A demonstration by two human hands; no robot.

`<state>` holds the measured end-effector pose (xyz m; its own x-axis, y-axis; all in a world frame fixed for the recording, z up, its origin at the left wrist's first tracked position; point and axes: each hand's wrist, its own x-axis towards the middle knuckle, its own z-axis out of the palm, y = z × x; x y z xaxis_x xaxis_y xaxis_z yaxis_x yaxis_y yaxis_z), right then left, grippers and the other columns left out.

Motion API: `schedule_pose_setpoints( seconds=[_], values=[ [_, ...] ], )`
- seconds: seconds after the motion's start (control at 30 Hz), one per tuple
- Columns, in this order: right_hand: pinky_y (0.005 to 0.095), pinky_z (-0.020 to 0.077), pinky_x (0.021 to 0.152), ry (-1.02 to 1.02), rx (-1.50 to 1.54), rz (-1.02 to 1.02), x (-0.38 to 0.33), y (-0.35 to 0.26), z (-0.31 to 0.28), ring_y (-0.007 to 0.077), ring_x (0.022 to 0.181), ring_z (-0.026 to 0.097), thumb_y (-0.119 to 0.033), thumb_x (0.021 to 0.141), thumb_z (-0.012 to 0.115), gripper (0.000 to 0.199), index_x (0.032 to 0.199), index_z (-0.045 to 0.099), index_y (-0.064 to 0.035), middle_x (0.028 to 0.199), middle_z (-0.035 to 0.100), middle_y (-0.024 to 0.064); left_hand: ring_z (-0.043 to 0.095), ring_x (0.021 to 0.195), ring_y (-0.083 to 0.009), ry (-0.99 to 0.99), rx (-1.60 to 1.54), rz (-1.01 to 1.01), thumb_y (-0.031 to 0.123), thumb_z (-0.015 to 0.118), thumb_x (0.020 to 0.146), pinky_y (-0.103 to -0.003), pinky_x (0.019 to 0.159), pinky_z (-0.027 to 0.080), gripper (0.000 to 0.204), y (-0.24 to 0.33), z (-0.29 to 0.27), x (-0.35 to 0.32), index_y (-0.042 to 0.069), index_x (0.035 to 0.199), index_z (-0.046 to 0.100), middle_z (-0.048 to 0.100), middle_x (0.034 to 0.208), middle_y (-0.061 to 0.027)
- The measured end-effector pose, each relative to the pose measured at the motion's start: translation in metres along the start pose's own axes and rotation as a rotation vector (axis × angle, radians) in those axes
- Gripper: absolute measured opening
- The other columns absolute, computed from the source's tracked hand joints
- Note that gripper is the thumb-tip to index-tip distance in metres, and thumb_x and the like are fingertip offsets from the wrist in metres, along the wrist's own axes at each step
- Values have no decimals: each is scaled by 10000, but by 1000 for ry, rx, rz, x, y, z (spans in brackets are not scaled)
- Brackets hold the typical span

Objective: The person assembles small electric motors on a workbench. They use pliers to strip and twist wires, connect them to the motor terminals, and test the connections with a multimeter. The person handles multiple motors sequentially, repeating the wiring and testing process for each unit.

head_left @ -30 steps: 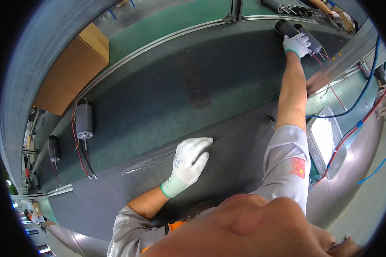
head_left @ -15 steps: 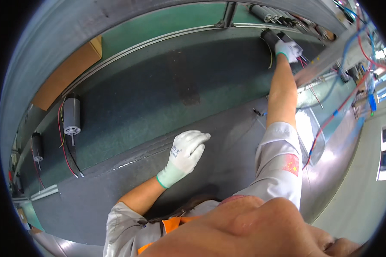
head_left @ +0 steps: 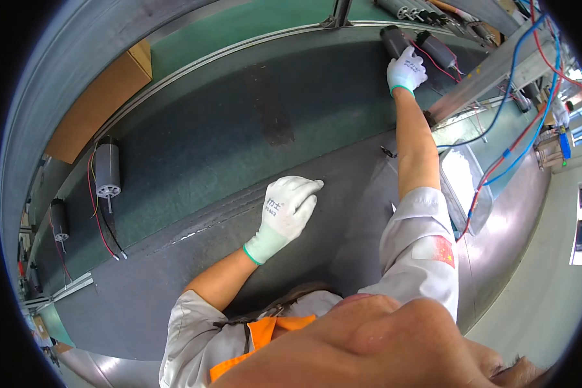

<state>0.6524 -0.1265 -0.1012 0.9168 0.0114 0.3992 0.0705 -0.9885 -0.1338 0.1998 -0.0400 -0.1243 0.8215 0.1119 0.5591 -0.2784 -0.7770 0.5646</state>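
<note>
My right hand [head_left: 407, 70], in a white glove, reaches to the far right of the bench. Its fingers curl round the near end of a dark cylindrical electric motor [head_left: 394, 42]; the hand hides that end. Beside it, a second dark motor [head_left: 436, 50] with red wires lies untouched. My left hand [head_left: 288, 210], also white-gloved, hovers over the near grey surface [head_left: 343, 220]. Nothing is in it; its fingers are loosely bent, with the thumb apart.
At left stand a grey motor [head_left: 108, 168] with loose wires and a smaller dark motor [head_left: 59, 220]. A cardboard box [head_left: 103, 107] sits beyond the rail. Right are a metal post [head_left: 478, 81], hanging blue and red cables [head_left: 516, 58] and a clear tray [head_left: 462, 184]. More motors [head_left: 410, 11] lie far back.
My right hand has shifted left, from the right-hand dark motor to the left-hand one. My left hand has risen slightly in the view and stays without anything in it.
</note>
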Motion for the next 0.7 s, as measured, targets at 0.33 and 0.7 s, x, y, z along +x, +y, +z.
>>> schedule_pose_setpoints(
  seconds=[0.33, 0.7],
  values=[
    [524, 536, 946, -257, 353, -173, -4, 15, 23, 432, 1084, 700, -295, 891, 662, 809, 1602, 277, -298, 1207, 710, 233, 657, 1023, -303, -7, -31, -146, 122, 639, 897, -438, 910, 488, 209, -1, 18, 0, 87, 1077, 738, 738, 1031, -79],
    [576, 524, 819, -432, 773, -471, -342, -2, -136, 482, 838, 667, -261, 932, 596, 795, 1635, 228, -212, 1002, 705, 291, 440, 1397, -385, 468, -68, -155, 119, 554, 984, -445, 1189, 342, 521, -48, 12, 10, 6, 1487, 482, 496, 1485, -203]
  ],
)
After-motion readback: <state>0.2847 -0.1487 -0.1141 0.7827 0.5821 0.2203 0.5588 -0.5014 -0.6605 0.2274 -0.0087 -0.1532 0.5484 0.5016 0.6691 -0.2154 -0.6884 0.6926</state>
